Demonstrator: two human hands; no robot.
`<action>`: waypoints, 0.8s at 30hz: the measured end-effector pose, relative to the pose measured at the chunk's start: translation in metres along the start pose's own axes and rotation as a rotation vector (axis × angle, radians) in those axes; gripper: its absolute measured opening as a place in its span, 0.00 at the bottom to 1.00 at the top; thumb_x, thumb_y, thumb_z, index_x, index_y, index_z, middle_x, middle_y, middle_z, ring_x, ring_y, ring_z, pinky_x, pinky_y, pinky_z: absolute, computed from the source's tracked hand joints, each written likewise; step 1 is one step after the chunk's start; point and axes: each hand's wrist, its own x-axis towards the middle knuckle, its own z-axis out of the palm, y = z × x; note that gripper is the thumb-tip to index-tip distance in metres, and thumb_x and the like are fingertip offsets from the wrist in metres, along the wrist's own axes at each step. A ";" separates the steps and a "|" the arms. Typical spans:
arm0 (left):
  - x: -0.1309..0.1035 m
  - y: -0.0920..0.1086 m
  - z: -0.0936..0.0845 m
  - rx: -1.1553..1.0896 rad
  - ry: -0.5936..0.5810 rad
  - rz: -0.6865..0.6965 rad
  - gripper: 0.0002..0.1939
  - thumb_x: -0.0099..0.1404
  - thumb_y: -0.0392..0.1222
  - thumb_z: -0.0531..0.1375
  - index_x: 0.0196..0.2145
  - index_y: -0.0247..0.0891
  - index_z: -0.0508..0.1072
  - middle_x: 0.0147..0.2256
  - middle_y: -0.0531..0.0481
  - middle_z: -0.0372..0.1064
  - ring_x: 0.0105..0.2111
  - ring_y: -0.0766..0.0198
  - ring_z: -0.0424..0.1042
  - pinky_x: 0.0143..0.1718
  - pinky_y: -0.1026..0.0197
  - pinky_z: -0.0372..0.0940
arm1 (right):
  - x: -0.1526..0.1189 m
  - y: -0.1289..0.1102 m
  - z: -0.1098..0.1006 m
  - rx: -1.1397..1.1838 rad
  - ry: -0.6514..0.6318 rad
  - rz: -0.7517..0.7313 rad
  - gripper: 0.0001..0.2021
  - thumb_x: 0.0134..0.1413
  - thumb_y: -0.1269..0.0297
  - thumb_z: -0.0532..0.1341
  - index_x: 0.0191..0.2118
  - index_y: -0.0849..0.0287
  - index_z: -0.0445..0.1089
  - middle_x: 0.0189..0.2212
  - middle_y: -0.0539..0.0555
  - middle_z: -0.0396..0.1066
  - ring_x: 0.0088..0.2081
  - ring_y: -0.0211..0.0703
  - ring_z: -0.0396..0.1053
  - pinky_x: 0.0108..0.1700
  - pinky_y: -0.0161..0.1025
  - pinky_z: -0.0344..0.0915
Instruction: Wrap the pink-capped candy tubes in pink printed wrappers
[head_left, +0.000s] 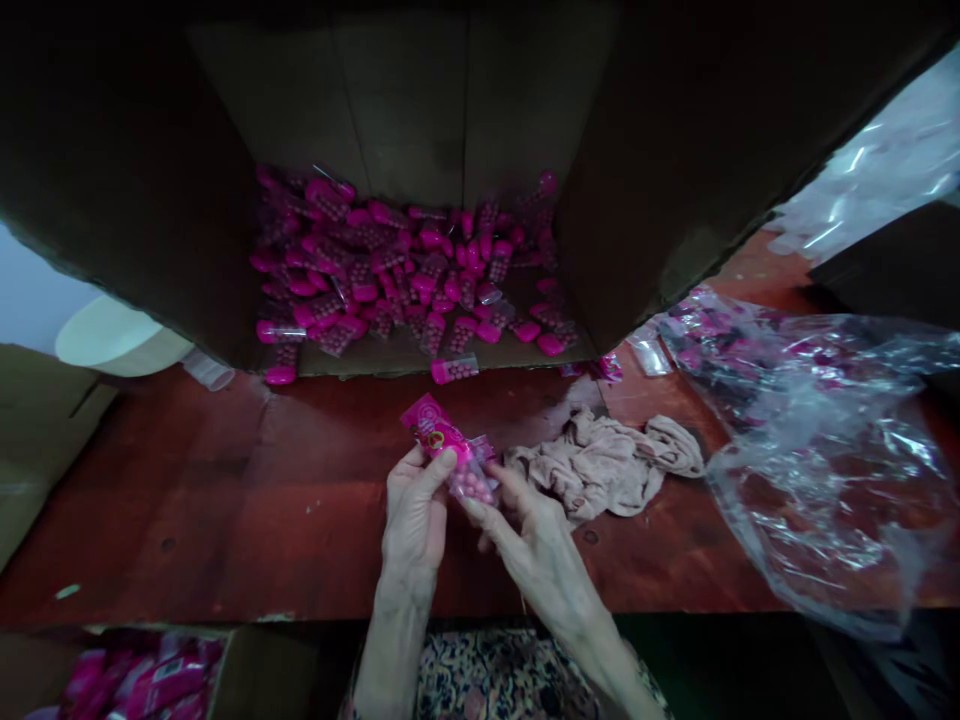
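Over the front part of the table, both my hands hold a pink printed candy packet (433, 428) with a clear lower end full of round pink candies (474, 484). My left hand (417, 500) pinches it from the left, thumb across the printed side. From the right, my right hand (529, 520) closes its thumb and fingers on the clear end. Beyond them, a large cardboard box (409, 110) lies open toward me. Heaped inside are several clear candy tubes (431, 265) with bright pink caps and pink balls in them.
A crumpled beige cloth (611, 465) lies right of my hands. Farther right spreads a clear plastic bag (832, 470), with pink pieces at its far end. A whitish round container (120, 338) and a clear empty tube (208, 370) are at left. Pink packets (161, 680) fill a box below the table edge.
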 end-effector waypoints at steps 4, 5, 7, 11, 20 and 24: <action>-0.002 0.001 -0.001 0.013 -0.046 -0.067 0.06 0.50 0.37 0.66 0.27 0.34 0.75 0.22 0.52 0.71 0.21 0.71 0.67 0.30 0.65 0.64 | -0.005 -0.002 0.007 -0.081 0.003 -0.058 0.13 0.58 0.56 0.52 0.35 0.58 0.69 0.24 0.51 0.69 0.24 0.39 0.64 0.27 0.35 0.61; -0.003 0.001 0.000 0.014 -0.059 -0.084 0.06 0.50 0.37 0.66 0.27 0.33 0.75 0.22 0.52 0.71 0.21 0.71 0.67 0.30 0.64 0.64 | -0.005 -0.003 0.007 -0.099 0.026 -0.073 0.13 0.58 0.57 0.52 0.36 0.58 0.69 0.25 0.52 0.69 0.25 0.40 0.64 0.28 0.36 0.61; -0.005 0.000 0.000 0.012 -0.084 -0.102 0.06 0.49 0.36 0.66 0.27 0.33 0.75 0.23 0.51 0.72 0.22 0.70 0.67 0.30 0.65 0.64 | -0.004 -0.003 0.005 -0.110 0.044 -0.086 0.12 0.58 0.57 0.52 0.38 0.58 0.69 0.28 0.53 0.69 0.28 0.41 0.65 0.29 0.36 0.60; -0.010 -0.004 0.003 0.019 -0.089 -0.097 0.06 0.49 0.35 0.66 0.28 0.32 0.75 0.24 0.50 0.73 0.24 0.70 0.68 0.31 0.66 0.63 | 0.000 -0.002 0.000 -0.023 -0.001 -0.095 0.12 0.59 0.58 0.52 0.37 0.59 0.69 0.27 0.52 0.68 0.29 0.40 0.64 0.29 0.34 0.60; -0.015 0.001 -0.001 0.116 -0.054 -0.109 0.07 0.48 0.36 0.66 0.26 0.31 0.75 0.23 0.49 0.72 0.23 0.68 0.68 0.26 0.66 0.63 | 0.008 0.008 0.004 0.411 -0.051 0.059 0.12 0.47 0.56 0.62 0.32 0.62 0.70 0.21 0.47 0.67 0.17 0.31 0.60 0.20 0.30 0.59; -0.018 0.002 0.000 0.124 -0.095 -0.150 0.09 0.51 0.40 0.64 0.27 0.30 0.74 0.21 0.50 0.69 0.18 0.70 0.63 0.17 0.66 0.61 | 0.010 0.002 0.002 0.544 -0.051 0.116 0.14 0.39 0.55 0.67 0.26 0.62 0.71 0.16 0.47 0.67 0.13 0.32 0.62 0.16 0.30 0.59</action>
